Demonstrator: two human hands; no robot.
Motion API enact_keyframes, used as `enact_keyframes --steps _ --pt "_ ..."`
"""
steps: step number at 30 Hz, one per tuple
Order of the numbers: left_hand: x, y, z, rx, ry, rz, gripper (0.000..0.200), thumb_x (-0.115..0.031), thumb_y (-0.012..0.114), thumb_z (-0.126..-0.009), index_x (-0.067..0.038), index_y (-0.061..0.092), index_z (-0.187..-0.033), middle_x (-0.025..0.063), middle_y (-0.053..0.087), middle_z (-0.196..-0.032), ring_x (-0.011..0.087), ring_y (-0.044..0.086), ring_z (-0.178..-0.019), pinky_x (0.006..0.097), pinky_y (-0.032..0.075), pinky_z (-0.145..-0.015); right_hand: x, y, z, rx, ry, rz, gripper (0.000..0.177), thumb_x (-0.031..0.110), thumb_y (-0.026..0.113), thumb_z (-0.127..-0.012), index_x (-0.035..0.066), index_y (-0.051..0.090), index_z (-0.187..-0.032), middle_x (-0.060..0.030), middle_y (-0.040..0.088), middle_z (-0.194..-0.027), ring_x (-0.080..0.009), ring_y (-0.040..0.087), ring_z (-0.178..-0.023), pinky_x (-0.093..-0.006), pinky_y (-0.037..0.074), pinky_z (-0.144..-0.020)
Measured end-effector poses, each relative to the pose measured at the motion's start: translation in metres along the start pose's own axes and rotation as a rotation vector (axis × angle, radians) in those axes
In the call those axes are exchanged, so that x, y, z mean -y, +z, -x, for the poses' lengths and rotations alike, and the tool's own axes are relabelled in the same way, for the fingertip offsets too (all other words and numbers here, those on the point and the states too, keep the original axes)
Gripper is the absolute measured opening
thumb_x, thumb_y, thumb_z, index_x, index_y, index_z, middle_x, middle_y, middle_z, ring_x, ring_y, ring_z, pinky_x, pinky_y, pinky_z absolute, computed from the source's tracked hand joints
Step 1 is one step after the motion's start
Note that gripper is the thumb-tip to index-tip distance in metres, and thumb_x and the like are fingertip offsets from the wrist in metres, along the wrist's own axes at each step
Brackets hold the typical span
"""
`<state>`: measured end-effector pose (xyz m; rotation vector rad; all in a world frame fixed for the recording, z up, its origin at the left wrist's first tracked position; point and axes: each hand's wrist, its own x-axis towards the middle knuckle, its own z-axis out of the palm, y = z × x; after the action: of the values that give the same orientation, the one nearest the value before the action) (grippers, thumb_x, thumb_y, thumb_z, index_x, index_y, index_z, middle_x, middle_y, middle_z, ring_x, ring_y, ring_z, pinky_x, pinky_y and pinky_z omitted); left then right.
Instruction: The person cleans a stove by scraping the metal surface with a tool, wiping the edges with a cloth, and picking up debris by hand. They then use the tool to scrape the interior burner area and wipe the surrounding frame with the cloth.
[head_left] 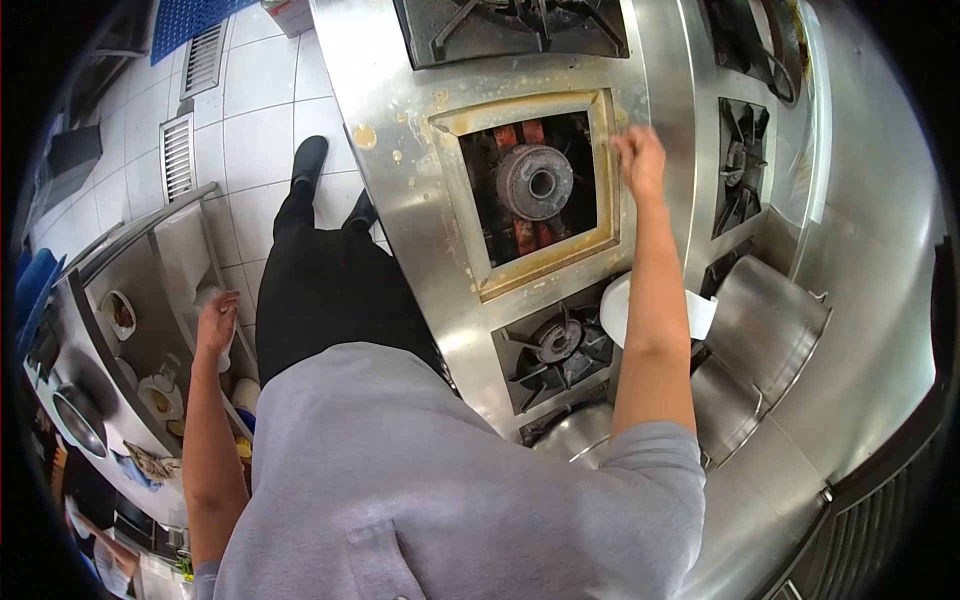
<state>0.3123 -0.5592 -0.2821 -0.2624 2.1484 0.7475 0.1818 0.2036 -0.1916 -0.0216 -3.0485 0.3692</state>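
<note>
My right hand [641, 160] is over the right rim of a square stove opening [465, 240], fingers curled together. Whether anything small is between them I cannot make out. Inside the opening sits a round, dark burner [520, 190] with a hole in its middle, and reddish bars show above and below it. Yellow-brown grease stains the metal frame around it. On the other side, my left hand [217, 322] hangs low beside a metal shelf unit [180, 250], its fingers loosely stretched and holding nothing that I can see.
A smaller burner [558, 340] with a grate is nearer my body. A white rounded thing [700, 316] lies partly behind my right forearm, beside large steel pots [768, 312]. Another grate [520, 25] is at the far end. White floor tiles [260, 95] have drain grates [178, 158].
</note>
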Motion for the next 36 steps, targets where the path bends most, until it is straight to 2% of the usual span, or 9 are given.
enact_keyframes --steps 5,12,15,18,20,24,27,30,36 --pt "0.018 -0.002 -0.003 -0.018 0.043 0.000 0.033 -0.012 0.053 -0.088 -0.003 0.063 -0.118 0.0160 0.068 -0.113 0.0278 0.065 -0.106 0.0357 0.048 -0.093 0.015 0.020 -0.008 -0.176 0.107 -0.006 0.025 0.013 0.073 -0.077 0.001 0.051 -0.075 -0.0185 0.055 -0.077 -0.0400 0.054 -0.074 -0.0478 0.043 -0.066" --pt "0.016 0.004 -0.010 -0.112 0.050 0.077 0.032 -0.014 0.053 -0.090 -0.004 0.064 -0.118 0.0148 0.068 -0.111 0.0268 0.065 -0.102 0.0357 0.049 -0.089 0.017 0.013 0.132 -0.194 0.354 0.134 0.016 0.008 0.067 -0.079 0.001 0.054 -0.083 -0.0190 0.056 -0.083 -0.0406 0.053 -0.079 -0.0493 0.043 -0.070" --pt "0.027 0.017 0.004 -0.109 0.177 0.110 0.031 -0.016 0.054 -0.089 -0.004 0.064 -0.116 0.0152 0.070 -0.105 0.0272 0.067 -0.096 0.0356 0.050 -0.086 0.021 0.023 0.103 -0.243 0.330 0.137 0.012 0.007 0.066 -0.080 0.001 0.057 -0.082 -0.0193 0.057 -0.085 -0.0413 0.054 -0.082 -0.0497 0.043 -0.073" --pt "0.008 0.007 0.026 -0.023 0.009 -0.015 0.031 -0.017 0.056 -0.088 -0.005 0.065 -0.115 0.0148 0.071 -0.099 0.0272 0.068 -0.090 0.0353 0.051 -0.083 0.029 0.049 0.019 -0.338 0.240 0.216 0.008 0.008 0.064 -0.080 0.002 0.059 -0.081 -0.0187 0.059 -0.087 -0.0411 0.055 -0.086 -0.0490 0.044 -0.077" --pt "0.030 0.003 0.038 -0.080 0.043 -0.019 0.032 -0.018 0.057 -0.087 -0.005 0.065 -0.114 0.0146 0.071 -0.098 0.0269 0.068 -0.088 0.0352 0.051 -0.082 0.036 0.053 -0.041 -0.304 0.212 0.204 0.008 0.009 0.064 -0.080 0.002 0.062 -0.083 -0.0175 0.060 -0.092 -0.0396 0.055 -0.089 -0.0484 0.044 -0.080" --pt "0.066 -0.015 0.023 -0.091 0.103 0.029 0.033 -0.019 0.056 -0.085 -0.006 0.067 -0.113 0.0142 0.071 -0.096 0.0255 0.069 -0.088 0.0352 0.051 -0.081 0.042 0.045 -0.017 -0.387 0.186 0.272 0.010 0.010 0.064 -0.080 0.004 0.064 -0.088 -0.0159 0.060 -0.096 -0.0375 0.055 -0.091 -0.0478 0.045 -0.081" --pt "0.112 -0.008 -0.003 -0.080 0.075 0.038 0.033 -0.018 0.057 -0.084 -0.005 0.067 -0.112 0.0134 0.071 -0.096 0.0246 0.069 -0.091 0.0357 0.052 -0.083 0.045 0.031 0.067 -0.395 0.435 0.208 0.009 0.009 0.065 -0.080 0.005 0.066 -0.088 -0.0135 0.061 -0.094 -0.0365 0.056 -0.091 -0.0463 0.045 -0.082" --pt "0.101 -0.002 -0.017 -0.070 0.087 0.101 0.033 -0.018 0.057 -0.083 -0.004 0.067 -0.112 0.0128 0.071 -0.099 0.0249 0.068 -0.093 0.0356 0.051 -0.085 0.028 0.023 0.142 -0.403 0.602 0.092 0.010 0.013 0.067 -0.083 0.005 0.069 -0.089 -0.0141 0.064 -0.093 -0.0354 0.061 -0.086 -0.0423 0.049 -0.079" --pt "0.081 0.000 -0.040 -0.005 0.112 0.132 0.034 -0.016 0.057 -0.083 -0.002 0.066 -0.113 0.0144 0.070 -0.105 0.0255 0.068 -0.097 0.0349 0.051 -0.087 0.020 0.005 0.151 -0.622 0.974 -0.305 0.018 0.016 0.069 -0.084 0.003 0.069 -0.097 -0.0171 0.064 -0.104 -0.0344 0.063 -0.091 -0.0424 0.049 -0.082"
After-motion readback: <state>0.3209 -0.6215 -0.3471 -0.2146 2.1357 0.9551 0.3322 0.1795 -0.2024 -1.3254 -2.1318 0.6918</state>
